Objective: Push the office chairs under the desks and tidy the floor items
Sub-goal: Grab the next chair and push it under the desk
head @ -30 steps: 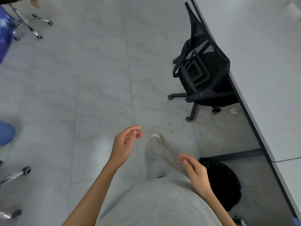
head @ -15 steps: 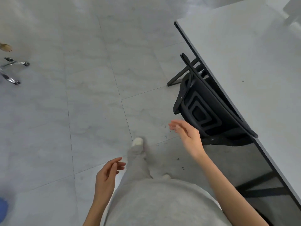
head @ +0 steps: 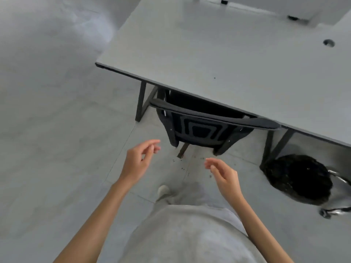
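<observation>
Chair (head: 201, 128): seat is tucked beneath the desk (head: 218, 59); only the backrest projects past the near edge, top rail close against that edge. Whether rail and edge touch cannot be told.

Left hand (head: 137, 161): free, near the backrest's left side, not touching it. Fingers loosely curled and slightly apart, holding nothing.

Right hand (head: 224, 174): free, below the backrest's right side, apart from it. Fingers relaxed and partly spread, holding nothing.

Floor: dark crumbs (head: 182, 167) lie scattered between the hands and the chair. A black bag (head: 296, 177) sits by the right desk leg (head: 269, 147); a second chair's chrome base (head: 336, 210) shows at the right margin.

Assessment: this chair appears placed; floor items remain.

Risks:
- Further pushing would likely jam the rail against the desk edge and mark either surface.
- The crumbs lie just ahead of the person's foot (head: 163, 190); a step forward would grind and spread them.
- The bag sits hard by the chrome base; rolling that chair in could catch or drag it.
- Fingers placed over the rail could be pinched against the edge.
</observation>
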### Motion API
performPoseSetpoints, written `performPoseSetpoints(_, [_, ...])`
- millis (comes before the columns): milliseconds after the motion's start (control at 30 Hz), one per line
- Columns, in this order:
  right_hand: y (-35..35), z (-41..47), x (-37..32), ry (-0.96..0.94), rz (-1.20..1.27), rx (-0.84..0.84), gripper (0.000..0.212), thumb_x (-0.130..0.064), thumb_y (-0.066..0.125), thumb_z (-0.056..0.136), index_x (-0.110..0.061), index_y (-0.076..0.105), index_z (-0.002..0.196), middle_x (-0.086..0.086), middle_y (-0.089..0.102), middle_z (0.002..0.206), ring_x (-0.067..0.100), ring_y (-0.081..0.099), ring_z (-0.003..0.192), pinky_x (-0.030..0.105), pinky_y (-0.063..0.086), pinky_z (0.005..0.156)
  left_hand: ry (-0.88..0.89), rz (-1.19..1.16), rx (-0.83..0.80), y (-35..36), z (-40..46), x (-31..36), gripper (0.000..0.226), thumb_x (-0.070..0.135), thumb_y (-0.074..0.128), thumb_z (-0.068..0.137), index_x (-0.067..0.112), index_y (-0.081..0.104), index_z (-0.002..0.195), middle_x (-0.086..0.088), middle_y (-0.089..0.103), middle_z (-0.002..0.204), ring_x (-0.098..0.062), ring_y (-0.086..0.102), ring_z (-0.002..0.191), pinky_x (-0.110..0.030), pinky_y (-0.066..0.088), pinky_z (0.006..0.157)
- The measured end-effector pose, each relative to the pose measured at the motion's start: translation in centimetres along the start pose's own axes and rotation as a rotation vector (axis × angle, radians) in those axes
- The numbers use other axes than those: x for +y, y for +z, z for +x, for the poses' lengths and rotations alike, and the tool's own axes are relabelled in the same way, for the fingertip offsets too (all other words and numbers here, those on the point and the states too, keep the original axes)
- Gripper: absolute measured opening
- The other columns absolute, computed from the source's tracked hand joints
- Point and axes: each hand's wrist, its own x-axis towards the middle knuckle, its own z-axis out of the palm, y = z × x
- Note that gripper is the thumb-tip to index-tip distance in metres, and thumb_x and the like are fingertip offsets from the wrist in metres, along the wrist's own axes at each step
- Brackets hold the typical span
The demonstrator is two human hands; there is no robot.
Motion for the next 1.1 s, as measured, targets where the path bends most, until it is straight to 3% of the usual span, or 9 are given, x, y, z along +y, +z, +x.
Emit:
performPoseSetpoints(167, [-1.9, 1.4, -1.6, -0.065, 0.004, 0.249, 0.027, 0.001, 0.050, 0.091, -0.018, 0.065, 0.103, -0.015, 0.067, 0.093, -0.007, 0.062, 0.086, 0.006, 0.043, 0.069, 0.306, 0.178, -0.038, 1.5, 7.2, 2.3, 0.027, 0.020, 0.046, 0.089, 0.014, 0.063, 0.109, 0.009, 0.066, 0.096, -0.003, 0.057, 0.094, -0.012, 0.043, 0.084])
performPoseSetpoints(267, [-4.6, 3.8, -2.7, -0.197, -0.258, 0.336, 0.028, -0.005, 0.056, 0.089, -0.013, 0.061, 0.116, -0.012, 0.065, 0.106, 0.000, 0.059, 0.094, 0.008, 0.042, 0.083, 0.600, 0.535, -0.005, 3.3, 10.6, 2.7, 0.033, 0.024, 0.056, 0.082, 0.010, 0.061, 0.111, -0.004, 0.064, 0.106, -0.017, 0.054, 0.102, -0.026, 0.042, 0.089])
performPoseSetpoints(333, [-6.7, 5.9, -3.4, -0.312, -0.556, 0.296, 0.038, -0.015, 0.061, 0.087, -0.013, 0.055, 0.125, -0.003, 0.062, 0.119, 0.011, 0.056, 0.106, 0.020, 0.040, 0.091, 0.627, 0.748, -0.044, 4.3, 12.6, 2.8, 0.044, 0.028, 0.070, 0.075, 0.010, 0.059, 0.114, -0.006, 0.063, 0.109, -0.025, 0.057, 0.103, -0.039, 0.046, 0.086])
performPoseSetpoints(433, [-9.0, 9.5, -3.2, -0.335, -0.824, 0.157, 0.052, -0.026, 0.065, 0.084, -0.013, 0.049, 0.132, 0.004, 0.055, 0.131, 0.021, 0.048, 0.123, 0.033, 0.039, 0.100, 0.502, 0.920, -0.204, 5.2, 14.6, 2.2, 0.051, 0.033, 0.075, 0.070, 0.010, 0.059, 0.113, -0.009, 0.063, 0.107, -0.029, 0.058, 0.102, -0.043, 0.046, 0.085])
performPoseSetpoints(533, [-9.5, 12.4, -1.6, -0.295, -0.930, 0.086, 0.050, -0.025, 0.072, 0.077, -0.011, 0.058, 0.122, 0.005, 0.064, 0.120, 0.025, 0.058, 0.115, 0.038, 0.044, 0.096, 0.498, 0.943, -0.267, 5.5, 16.2, 1.7, 0.036, 0.027, 0.075, 0.071, 0.009, 0.061, 0.099, -0.007, 0.064, 0.094, -0.026, 0.059, 0.091, -0.036, 0.049, 0.069])
performPoseSetpoints(600, [-8.9, 13.5, -0.8, -0.264, -0.948, 0.147, 0.040, -0.018, 0.079, 0.065, -0.014, 0.068, 0.103, 0.001, 0.073, 0.097, 0.023, 0.069, 0.091, 0.035, 0.050, 0.080, 0.565, 0.934, -0.283, 5.7, 17.2, 1.8, 0.031, 0.020, 0.081, 0.061, 0.009, 0.059, 0.080, -0.004, 0.061, 0.073, -0.023, 0.058, 0.071, -0.029, 0.044, 0.048])
performPoseSetpoints(667, [-8.0, 14.1, -0.8, -0.199, -0.889, 0.252, 0.035, -0.012, 0.082, 0.055, -0.016, 0.073, 0.089, -0.002, 0.075, 0.082, 0.020, 0.071, 0.075, 0.033, 0.052, 0.072, 0.613, 0.930, -0.314, 5.8, 17.9, 2.0, 0.036, 0.016, 0.084, 0.052, 0.009, 0.053, 0.069, -0.003, 0.056, 0.062, -0.021, 0.054, 0.058, -0.024, 0.035, 0.039])
performPoseSetpoints(867, [-6.8, 13.9, -0.7, -0.179, -0.859, 0.358, 0.035, -0.009, 0.082, 0.049, -0.019, 0.074, 0.081, -0.006, 0.074, 0.075, 0.015, 0.070, 0.070, 0.030, 0.050, 0.070, 0.640, 0.773, -0.315, 5.2, 18.9, 0.4, 0.039, 0.016, 0.082, 0.052, 0.014, 0.044, 0.062, 0.003, 0.048, 0.059, -0.014, 0.041, 0.057, -0.020, 0.029, 0.040])
performPoseSetpoints(1100, [-3.7, 12.8, -1.1, -0.116, -0.834, 0.361, 0.027, -0.014, 0.070, 0.072, -0.018, 0.070, 0.098, -0.005, 0.073, 0.091, 0.019, 0.066, 0.090, 0.033, 0.039, 0.087, 0.660, 0.748, -0.319, 2.8, 20.0, -1.7, 0.031, 0.013, 0.081, 0.057, 0.014, 0.053, 0.070, 0.002, 0.055, 0.066, -0.017, 0.051, 0.063, -0.021, 0.036, 0.041])
